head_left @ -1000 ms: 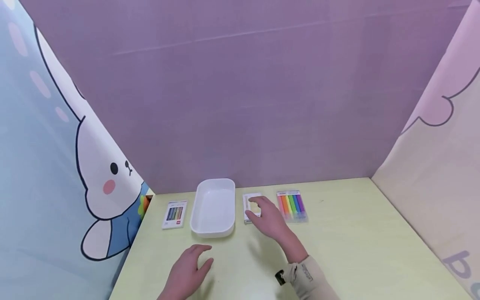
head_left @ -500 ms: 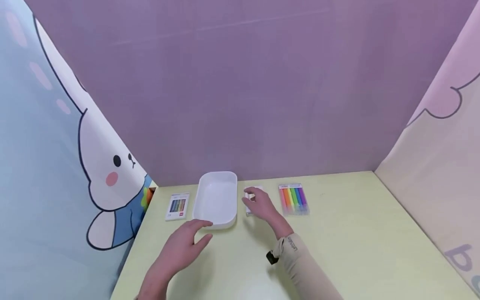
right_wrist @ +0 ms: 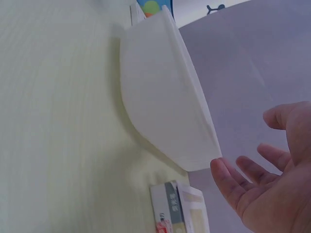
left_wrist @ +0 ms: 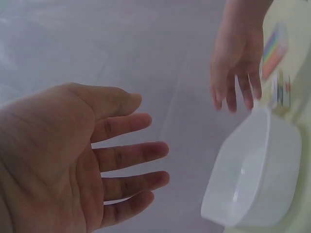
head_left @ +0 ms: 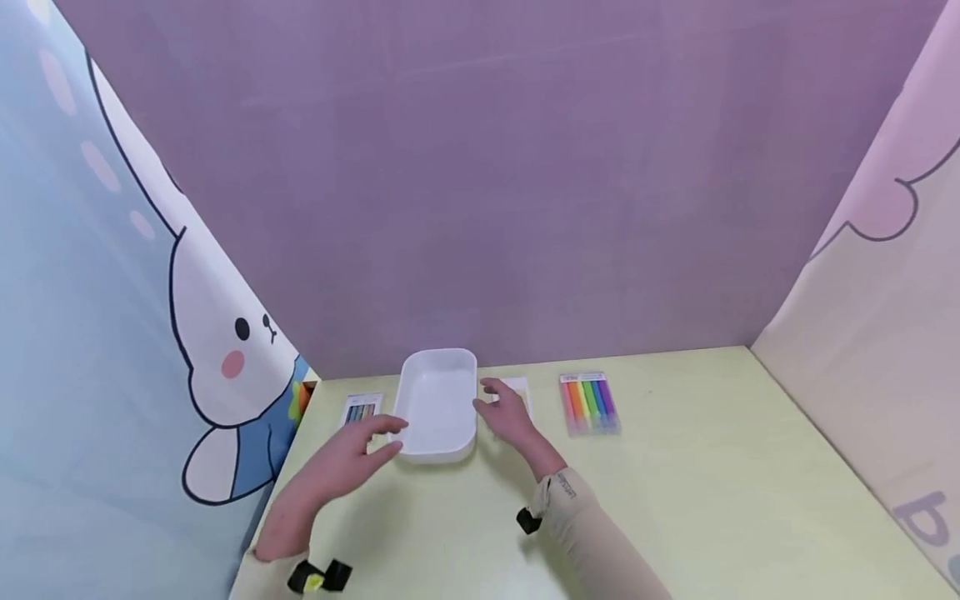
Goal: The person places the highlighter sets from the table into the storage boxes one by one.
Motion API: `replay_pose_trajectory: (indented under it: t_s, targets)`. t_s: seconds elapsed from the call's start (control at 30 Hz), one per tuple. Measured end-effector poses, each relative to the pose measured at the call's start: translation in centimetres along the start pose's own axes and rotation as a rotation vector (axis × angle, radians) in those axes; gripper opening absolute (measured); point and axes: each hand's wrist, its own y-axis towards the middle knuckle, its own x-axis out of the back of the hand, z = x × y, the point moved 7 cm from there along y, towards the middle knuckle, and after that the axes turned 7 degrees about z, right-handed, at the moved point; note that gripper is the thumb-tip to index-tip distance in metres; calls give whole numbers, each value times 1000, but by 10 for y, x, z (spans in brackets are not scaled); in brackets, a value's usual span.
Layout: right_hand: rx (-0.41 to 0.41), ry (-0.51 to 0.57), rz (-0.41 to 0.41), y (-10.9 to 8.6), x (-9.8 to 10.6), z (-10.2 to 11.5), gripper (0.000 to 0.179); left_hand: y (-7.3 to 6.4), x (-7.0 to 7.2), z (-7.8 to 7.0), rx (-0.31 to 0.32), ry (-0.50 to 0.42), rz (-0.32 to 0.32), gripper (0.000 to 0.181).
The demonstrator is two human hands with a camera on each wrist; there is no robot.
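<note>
A white plastic bin [head_left: 438,457] stands on the table between the two hands, with nothing inside. My left hand [head_left: 345,465] hovers at its left front side, thumb and fingers spread apart. On the other side my right hand [head_left: 510,417] is near the bin's right rim, its fingers loosely bent and holding nothing. Beneath the right hand lies a small white box [head_left: 521,387], partly covered by it. In the right wrist view that box [right_wrist: 182,208] has a grey label on its edge, and the right fingertips are right at the bin's rim.
Left of the bin is a flat white box [head_left: 362,408] with a picture of coloured sticks, partly behind the left hand. A clear pack of rainbow-coloured pens [head_left: 589,406] lies to the right. A purple backdrop [head_left: 525,208] rises behind the table [head_left: 697,467].
My left hand has moved forward and up to the bin's left side. The right hand has shifted left from over the small white box toward the bin's right rim.
</note>
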Motion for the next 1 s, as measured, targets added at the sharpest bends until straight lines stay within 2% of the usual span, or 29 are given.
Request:
replay_pose_trajectory:
  t_s: [0.13,0.3,0.37,0.5,0.67,0.87,1.0]
  targets:
    - [5,1,-37,10,5,2,47,18,20,14,-33,-11,-36,34]
    - [-67,-11,-36,9,9,-10,47,34,27,37,0,-36,-13,35]
    - [-88,-13,-31,8,8,-16,48,38,29,45,5,-34,1,33]
    - [-97,-1,-13,10,0,-23,49,42,40,65,36,1,-17,34]
    - [-91,19,1,17,-9,-16,49,48,53,91,81,23,-36,44]
    - [-98,-66,-10,22,-6,-9,47,68,53,112,164,65,-65,50]
    - [-135,-125,12,15,-19,-13,50,68,32,142,263,96,-72,51]
